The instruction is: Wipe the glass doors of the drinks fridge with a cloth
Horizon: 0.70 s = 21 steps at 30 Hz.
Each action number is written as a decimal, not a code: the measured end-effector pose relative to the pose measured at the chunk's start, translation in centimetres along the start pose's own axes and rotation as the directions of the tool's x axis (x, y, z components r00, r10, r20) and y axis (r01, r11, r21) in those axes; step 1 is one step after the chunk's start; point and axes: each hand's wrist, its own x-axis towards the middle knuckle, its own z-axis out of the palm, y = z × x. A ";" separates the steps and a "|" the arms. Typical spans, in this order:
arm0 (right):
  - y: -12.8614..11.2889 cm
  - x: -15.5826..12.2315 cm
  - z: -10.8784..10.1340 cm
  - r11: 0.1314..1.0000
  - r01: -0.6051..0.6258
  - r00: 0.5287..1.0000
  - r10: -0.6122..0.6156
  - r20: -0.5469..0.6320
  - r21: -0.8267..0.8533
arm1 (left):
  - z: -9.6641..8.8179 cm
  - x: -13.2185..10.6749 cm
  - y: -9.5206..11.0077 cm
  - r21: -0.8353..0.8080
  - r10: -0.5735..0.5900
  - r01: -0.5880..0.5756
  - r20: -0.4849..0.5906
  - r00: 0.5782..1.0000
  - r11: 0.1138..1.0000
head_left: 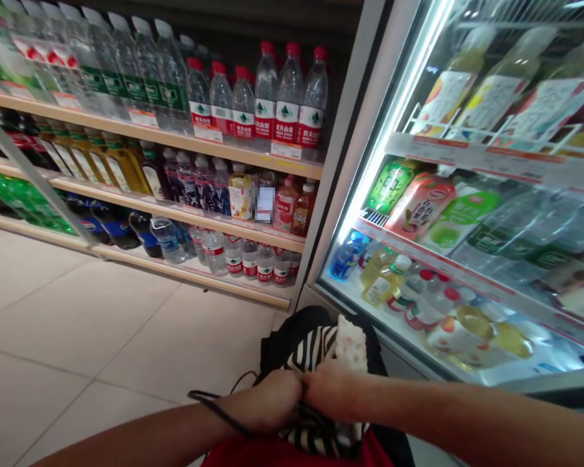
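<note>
Both my hands meet low in the middle of the view, over a bundle of black and striped cloth (307, 345) with a pale patterned piece (351, 342) sticking up from it. My left hand (267, 402) is closed, fingers curled down into the striped cloth, and a thin black cord (213, 402) trails off to its left. My right hand (331, 390) is closed too, knuckles touching the left hand, gripping the same bundle. Something red (253, 454) lies under the bundle at the bottom edge. What the fingers pinch inside the cloth is hidden.
Wooden shelves (185, 213) on the left carry rows of water, soda and juice bottles. On the right stands a lit drinks cooler (421, 214) behind a glass door (516, 194), with several bottles inside. Pale floor tiles (87, 324) spread to the lower left.
</note>
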 end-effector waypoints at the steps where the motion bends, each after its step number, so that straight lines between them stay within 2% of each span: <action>1: 0.4 -0.6 0.0 1.000 0.019 0.998 -0.018 -0.062 0.007 | 0.1 0.4 0.1 -0.005 0.011 -0.011 -0.019 1.000 1.000; 4: 2.0 -2.7 -0.9 0.998 0.058 0.976 -0.057 -0.211 -0.002 | -0.7 1.3 0.5 0.029 0.074 -0.072 -0.068 0.995 0.997; 7: 3.5 -4.7 -2.4 0.996 0.059 0.966 -0.073 -0.246 -0.061 | -3.0 1.4 0.9 0.159 0.112 -0.089 -0.143 0.983 0.983; 12: 4.9 -6.9 -4.5 0.986 0.077 0.923 -0.127 -0.362 -0.148 | -7.3 -0.1 2.2 0.288 0.191 -0.124 -0.219 0.957 0.950; 16: 5.3 -7.2 -4.6 0.979 0.110 0.891 -0.174 -0.420 -0.173 | -9.1 -1.3 3.2 0.314 0.242 -0.169 -0.208 0.948 0.934; 18: 5.4 -6.9 -4.4 0.991 0.086 0.888 -0.125 -0.443 -0.107 | -9.5 -1.6 3.5 0.320 0.247 -0.175 -0.200 0.948 0.931; 21: 5.4 -6.2 -3.9 0.979 0.068 0.871 0.036 -0.490 0.192 | -9.6 -1.5 3.4 0.306 0.221 -0.155 -0.193 0.956 0.939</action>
